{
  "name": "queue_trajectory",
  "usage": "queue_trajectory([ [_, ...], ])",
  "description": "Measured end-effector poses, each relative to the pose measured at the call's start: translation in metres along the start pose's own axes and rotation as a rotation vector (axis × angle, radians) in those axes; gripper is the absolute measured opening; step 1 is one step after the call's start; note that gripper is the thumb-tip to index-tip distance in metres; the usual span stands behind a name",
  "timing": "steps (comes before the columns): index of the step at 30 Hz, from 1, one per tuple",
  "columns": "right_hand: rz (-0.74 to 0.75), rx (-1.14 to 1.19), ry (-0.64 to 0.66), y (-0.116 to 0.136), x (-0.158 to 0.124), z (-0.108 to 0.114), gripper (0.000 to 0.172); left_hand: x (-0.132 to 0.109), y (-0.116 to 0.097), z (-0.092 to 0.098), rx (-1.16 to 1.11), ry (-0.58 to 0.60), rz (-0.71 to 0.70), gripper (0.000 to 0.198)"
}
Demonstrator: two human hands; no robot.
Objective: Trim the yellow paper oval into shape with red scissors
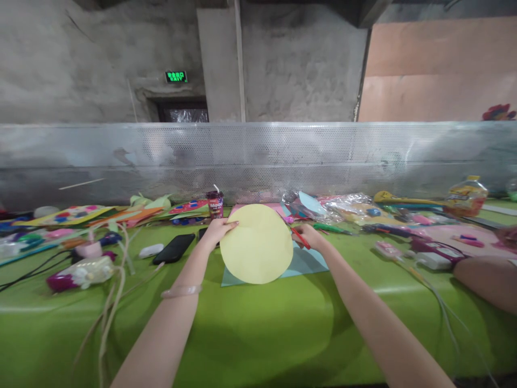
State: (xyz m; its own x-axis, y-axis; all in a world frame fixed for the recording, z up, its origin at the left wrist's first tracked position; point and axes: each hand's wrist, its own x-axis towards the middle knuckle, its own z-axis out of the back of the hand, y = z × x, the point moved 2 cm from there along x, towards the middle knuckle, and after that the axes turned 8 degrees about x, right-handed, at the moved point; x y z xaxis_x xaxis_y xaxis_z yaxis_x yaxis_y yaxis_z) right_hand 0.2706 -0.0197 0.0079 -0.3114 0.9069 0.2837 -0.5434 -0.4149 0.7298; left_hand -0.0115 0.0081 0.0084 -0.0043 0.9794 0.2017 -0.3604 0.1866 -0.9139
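The left hand (pixel 220 229) pinches 1 yellow paper disc (pixel 256 245) at its upper-left rim, and the right hand (pixel 309 236) grips red-handled scissors (pixel 301 237) at its right rim. The disc is above a blue sheet (pixel 311 263), near the middle of the table's (pixel 371 275) near edge; 1 cup (pixel 215 205) stands towards the far edge.

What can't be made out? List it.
Head view:
Blue sheet: partly hidden behind the yellow disc.
Left hand: fingers mostly hidden behind the disc.
Red-handled tool: grip partly covered by the right hand.
Cup: lower print too small.
Another person's forearm: cut off by the right edge.
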Motion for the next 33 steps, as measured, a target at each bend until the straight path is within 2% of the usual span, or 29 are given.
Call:
queue_trajectory([
  [8,0.003,-0.023,0.026,-0.002,0.001,-0.001,0.022,0.0,0.0,0.0,0.001,0.005,-0.003,0.035],
  [23,-0.004,-0.062,-0.009,0.001,0.0,0.0,0.024,0.008,0.01,-0.001,-0.032,0.019,-0.033,0.04],
  [33,-0.044,-0.024,-0.017,-0.002,0.001,0.002,0.022,0.006,0.008,0.0,-0.023,0.028,-0.039,0.041],
])
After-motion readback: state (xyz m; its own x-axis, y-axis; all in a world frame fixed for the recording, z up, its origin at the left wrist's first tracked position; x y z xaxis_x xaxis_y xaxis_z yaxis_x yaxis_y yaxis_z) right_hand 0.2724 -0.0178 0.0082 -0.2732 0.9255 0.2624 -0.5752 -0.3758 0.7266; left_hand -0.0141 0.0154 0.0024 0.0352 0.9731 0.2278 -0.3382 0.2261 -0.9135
